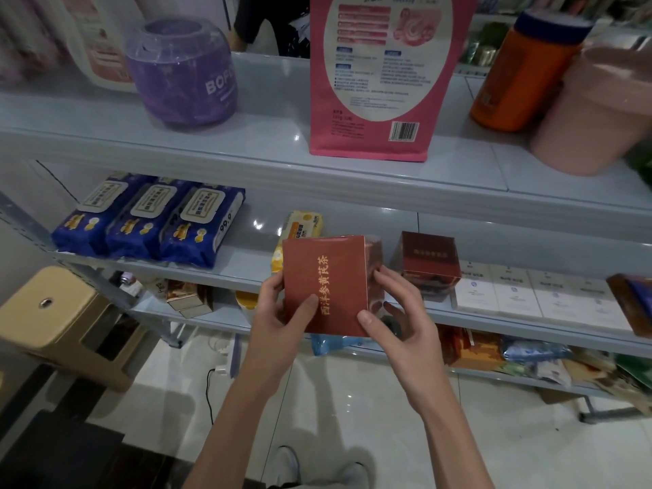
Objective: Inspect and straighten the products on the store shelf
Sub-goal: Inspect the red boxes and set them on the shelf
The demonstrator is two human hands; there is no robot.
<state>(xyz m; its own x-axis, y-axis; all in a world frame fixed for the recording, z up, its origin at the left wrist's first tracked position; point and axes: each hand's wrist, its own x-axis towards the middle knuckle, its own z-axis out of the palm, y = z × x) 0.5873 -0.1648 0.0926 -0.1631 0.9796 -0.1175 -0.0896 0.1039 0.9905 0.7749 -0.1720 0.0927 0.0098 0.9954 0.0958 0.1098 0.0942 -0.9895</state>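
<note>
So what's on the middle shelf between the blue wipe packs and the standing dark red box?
In the head view, a yellow pack, partly hidden behind the red box gripped by the left hand and right hand.

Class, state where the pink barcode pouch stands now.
Head view: the pink pouch stands upright on the upper shelf, between the purple jar at left and the orange canister at right.

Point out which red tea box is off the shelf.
The gold-lettered box, held by the left hand and right hand; its twin stands on the shelf.
</note>
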